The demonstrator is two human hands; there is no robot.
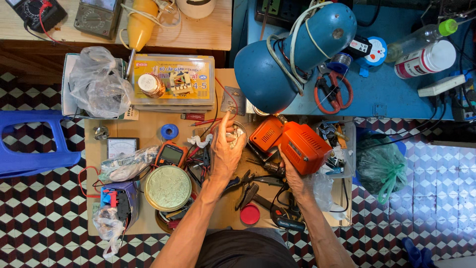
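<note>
The right hand [296, 174] is wrapped around the underside of a boxy orange power tool [296, 143], a ribbed plastic housing with vent slots on its lighter end, held tilted above the middle of the cluttered workboard [148, 130]; the fingers are closed on it from below. Just to its left, the left hand [225, 151] reaches into a small round clear dish [238, 133], fingers curled together over something pale inside that is too small to make out, so whether they pinch it cannot be told. Below the hands lie dark metal pliers [246, 191] and a flat red plastic lid [250, 214]. Further left sits a round dull-gold tin lid [167, 188] with a mottled surface, an orange-edged multimeter [170, 154] and a blue roll of tape [169, 131]. Above the tool hangs a glossy blue domed desk lamp [290, 52], white cord coiled about its neck. Red-handled scissors [333, 89] rest on the blue tabletop beyond it, and crumpled clear plastic bags [99, 82] sit at the upper left over a checkered tile floor [39, 208].
</note>
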